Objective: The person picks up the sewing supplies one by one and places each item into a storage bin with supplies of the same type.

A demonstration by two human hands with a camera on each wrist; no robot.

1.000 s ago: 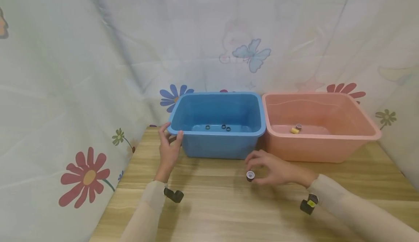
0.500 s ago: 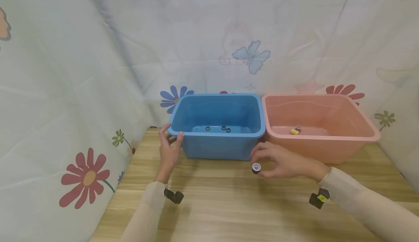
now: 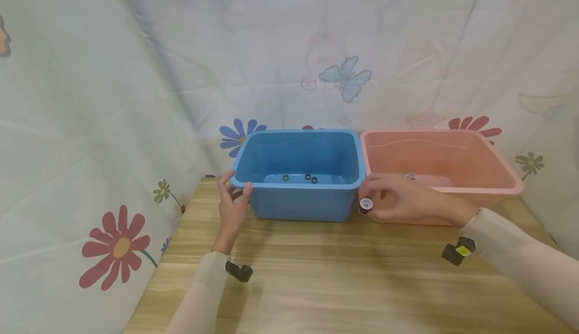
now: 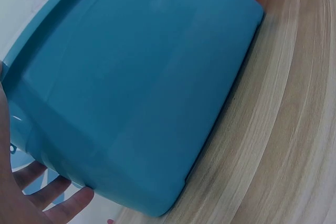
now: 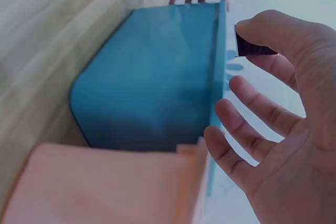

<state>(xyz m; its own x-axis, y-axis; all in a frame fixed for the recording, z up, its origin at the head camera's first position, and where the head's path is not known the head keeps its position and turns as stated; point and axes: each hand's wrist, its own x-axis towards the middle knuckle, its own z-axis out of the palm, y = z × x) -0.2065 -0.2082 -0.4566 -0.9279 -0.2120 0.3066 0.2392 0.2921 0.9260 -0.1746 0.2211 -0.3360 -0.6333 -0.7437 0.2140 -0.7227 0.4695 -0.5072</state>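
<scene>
My left hand [image 3: 232, 216] grips the near left corner of the blue plastic bin [image 3: 298, 203], thumb at the front rim and fingers along the side wall. Between the thumb and index finger of my right hand [image 3: 411, 198] is a small dark cylinder [image 3: 365, 206] with a white hollow top. It is held in front of where the two bins meet. In the right wrist view the dark cylinder [image 5: 253, 47] shows a pale edge, and the other fingers are spread apart from it. Behind the right hand stands the pink plastic bin [image 3: 479, 190].
Inside the blue bin lie several small dark rings [image 3: 308, 177]. A similar white-topped piece [image 3: 410, 176] rests in the pink bin, partly behind my hand. Both bins stand side by side at the back of the wooden table [image 3: 289, 273], against a patterned curtain [image 3: 271, 47].
My right hand has risen and moved right and away from me with the dark cylinder, now overlapping the pink bin's front and hiding the yellow piece inside. The left hand has stayed put.
</scene>
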